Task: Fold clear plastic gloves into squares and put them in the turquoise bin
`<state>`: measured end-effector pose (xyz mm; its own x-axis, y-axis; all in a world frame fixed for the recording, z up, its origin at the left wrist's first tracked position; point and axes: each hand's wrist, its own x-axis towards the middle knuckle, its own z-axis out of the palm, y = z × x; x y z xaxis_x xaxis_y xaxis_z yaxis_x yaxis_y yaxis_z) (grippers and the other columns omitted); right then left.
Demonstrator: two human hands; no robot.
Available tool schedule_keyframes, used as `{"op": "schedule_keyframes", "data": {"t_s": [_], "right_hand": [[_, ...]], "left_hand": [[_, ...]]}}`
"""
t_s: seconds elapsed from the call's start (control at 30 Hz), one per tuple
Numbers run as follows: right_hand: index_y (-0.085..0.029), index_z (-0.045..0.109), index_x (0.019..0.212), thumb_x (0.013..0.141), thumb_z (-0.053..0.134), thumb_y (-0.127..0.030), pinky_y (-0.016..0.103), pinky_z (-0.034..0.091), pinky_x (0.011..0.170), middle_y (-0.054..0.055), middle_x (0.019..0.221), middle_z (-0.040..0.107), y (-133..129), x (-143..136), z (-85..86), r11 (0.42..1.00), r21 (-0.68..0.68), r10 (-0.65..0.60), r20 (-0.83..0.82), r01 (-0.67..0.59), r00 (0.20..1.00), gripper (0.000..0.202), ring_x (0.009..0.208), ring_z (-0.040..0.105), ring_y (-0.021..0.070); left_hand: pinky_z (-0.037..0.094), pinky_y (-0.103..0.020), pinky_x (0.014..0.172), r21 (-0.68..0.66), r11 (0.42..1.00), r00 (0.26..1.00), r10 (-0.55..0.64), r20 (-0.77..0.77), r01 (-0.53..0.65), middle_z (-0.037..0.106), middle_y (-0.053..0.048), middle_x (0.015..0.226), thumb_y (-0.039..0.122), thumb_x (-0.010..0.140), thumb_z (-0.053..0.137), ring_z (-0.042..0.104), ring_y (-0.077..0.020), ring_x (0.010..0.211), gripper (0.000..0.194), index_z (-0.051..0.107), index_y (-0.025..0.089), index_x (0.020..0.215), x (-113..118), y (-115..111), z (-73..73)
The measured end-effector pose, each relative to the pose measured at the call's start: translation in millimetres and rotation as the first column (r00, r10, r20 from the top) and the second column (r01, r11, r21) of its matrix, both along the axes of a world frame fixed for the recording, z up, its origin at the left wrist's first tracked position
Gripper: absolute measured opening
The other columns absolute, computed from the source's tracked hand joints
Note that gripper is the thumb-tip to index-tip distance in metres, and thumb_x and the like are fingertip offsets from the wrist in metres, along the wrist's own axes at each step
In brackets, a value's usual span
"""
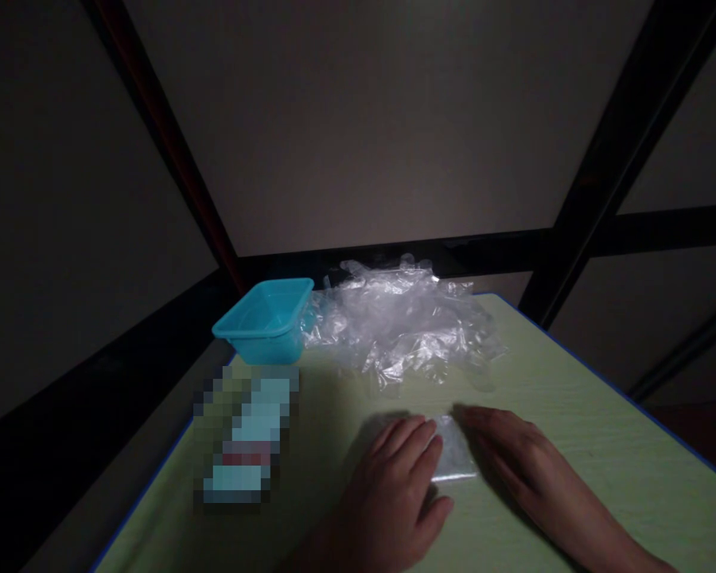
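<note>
A small flat square of folded clear plastic film [453,458] lies on the table near its front. My left hand [402,485] rests on the left part of the square, fingers laid flat over it and thumb apart. Beside its right edge is my right hand [516,458], palm down with fingers stretched out close together, fingertips at the square's far right corner. Farther back spreads a loose heap of clear plastic disposable gloves [411,318], some with finger shapes showing at the edges. Neither hand touches the heap.
A turquoise plastic basin [268,350] stands at the back left, touching the gloves. In front of it lies a long pale blue item [250,434] with a red band, blurred by pixels. The pale green table [573,414] has a blue edge; a wall panel [387,143] rises behind.
</note>
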<state>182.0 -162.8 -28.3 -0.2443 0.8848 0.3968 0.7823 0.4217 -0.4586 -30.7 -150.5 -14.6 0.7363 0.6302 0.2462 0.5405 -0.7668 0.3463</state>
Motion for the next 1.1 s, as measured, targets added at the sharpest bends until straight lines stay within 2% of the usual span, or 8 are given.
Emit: {"op": "schedule_keyframes", "data": {"t_s": [0.13,0.27,0.4,0.67,0.9,1.1], "right_hand": [[-0.017,0.062,0.112,0.084,0.042,-0.014,0.042,0.05,0.088,0.012,0.117,0.063,-0.4,1.9,-5.1,1.0,-0.004,0.026,0.038,-0.026,0.999,0.034,0.105,0.059,0.0229],[-0.019,0.063,0.111,0.082,0.041,-0.01,0.044,0.051,0.086,0.011,0.117,0.063,0.3,0.3,-3.4,0.999,0.015,0.037,0.045,-0.038,0.998,0.038,0.105,0.06,0.0234],[-0.02,0.064,0.111,0.081,0.039,-0.006,0.045,0.051,0.085,0.011,0.118,0.063,-0.1,-0.8,-2.2,0.999,0.026,0.037,0.059,-0.038,0.998,0.042,0.105,0.059,0.0239],[-0.022,0.065,0.111,0.079,0.041,-0.005,0.044,0.051,0.084,0.012,0.118,0.062,-0.5,-1.8,-2.3,0.999,0.021,0.033,0.044,-0.034,0.998,0.043,0.105,0.06,0.0241],[-0.019,0.062,0.115,0.082,0.04,-0.008,0.044,0.052,0.085,0.012,0.118,0.063,-0.5,-2.5,1.6,0.999,0.002,0.036,0.034,-0.036,0.999,0.042,0.104,0.06,0.0232],[-0.023,0.056,0.123,0.087,0.043,-0.017,0.042,0.05,0.089,0.008,0.119,0.063,-2.1,-10.9,11.8,0.986,0.01,0.164,0.012,-0.164,0.986,0.038,0.109,0.058,0.0213]], "left_hand": [[0.028,-0.044,0.109,0.0,0.998,0.995,-0.064,-0.072,0.065,0.042,-0.012,0.14,0.032,0.083,0.053,0.036,-0.0256,0.13,0.052,0.045,0.01,0.129,2.2,-2.7,0.1],[0.024,-0.044,0.111,-0.011,0.994,0.992,-0.111,-0.066,0.111,0.043,-0.011,0.139,0.035,0.084,0.053,0.033,-0.0241,0.132,0.054,0.042,0.014,0.132,0.9,-2.8,0.7],[0.016,-0.044,0.113,-0.054,0.984,0.982,-0.174,-0.072,0.17,0.032,-0.008,0.146,0.04,0.084,0.052,0.022,-0.0229,0.137,0.06,0.033,0.018,0.137,-0.6,-0.5,0.8],[0.012,-0.046,0.113,-0.118,0.984,0.985,-0.147,-0.091,0.136,0.022,-0.007,0.15,0.048,0.084,0.05,0.013,-0.0248,0.139,0.065,0.028,0.023,0.14,-1.3,1.7,-3.0],[0.015,-0.047,0.112,-0.11,0.988,0.99,-0.119,-0.071,0.11,0.024,-0.006,0.149,0.051,0.084,0.05,0.016,-0.0257,0.138,0.064,0.031,0.024,0.138,-1.5,0.7,-5.3],[0.018,-0.048,0.111,-0.114,0.987,0.991,-0.12,-0.052,0.114,0.031,-0.01,0.146,0.05,0.082,0.053,0.02,-0.0265,0.137,0.065,0.034,0.022,0.137,-1.0,1.7,-5.6]]}}
